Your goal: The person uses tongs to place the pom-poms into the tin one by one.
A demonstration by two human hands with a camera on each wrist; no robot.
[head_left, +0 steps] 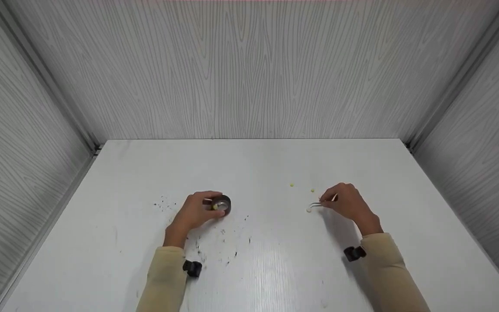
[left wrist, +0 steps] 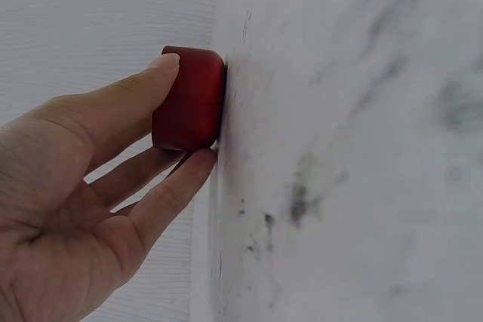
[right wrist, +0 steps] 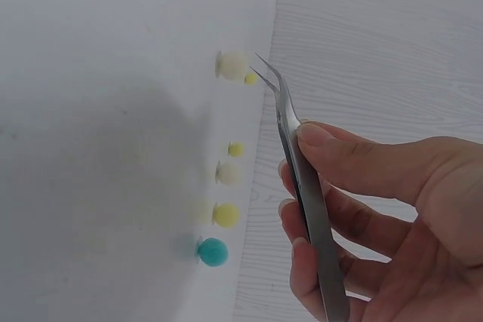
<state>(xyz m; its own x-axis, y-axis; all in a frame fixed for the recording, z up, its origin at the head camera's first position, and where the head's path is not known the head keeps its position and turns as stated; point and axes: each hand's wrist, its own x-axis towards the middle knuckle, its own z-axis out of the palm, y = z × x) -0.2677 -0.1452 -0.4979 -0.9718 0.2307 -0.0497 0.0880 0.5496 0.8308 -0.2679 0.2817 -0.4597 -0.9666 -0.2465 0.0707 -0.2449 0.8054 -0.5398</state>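
My left hand [head_left: 195, 210] grips a small dark red cup [left wrist: 192, 99] between thumb and fingers, its base at the white table. In the head view the cup's round mouth shows, with something yellowish inside. My right hand [head_left: 345, 201] holds silver tweezers [right wrist: 308, 186] with bent, pointed tips that stand apart with nothing between them. Near the tips in the right wrist view are a whitish ball [right wrist: 232, 65] and a tiny yellow ball [right wrist: 250, 78]. Lower in that view come another small yellow ball [right wrist: 236, 149], a second whitish ball [right wrist: 229, 173], a larger yellow ball [right wrist: 226, 215] and a teal ball [right wrist: 213, 252].
The white table [head_left: 258, 164] bears several dark smudges [head_left: 198, 249] around the left forearm. Pale wood-grain panels [head_left: 249, 69] enclose it at the back and both sides. A black wrist camera [head_left: 193, 268] sits at the left sleeve, another wrist camera [head_left: 354, 253] at the right.
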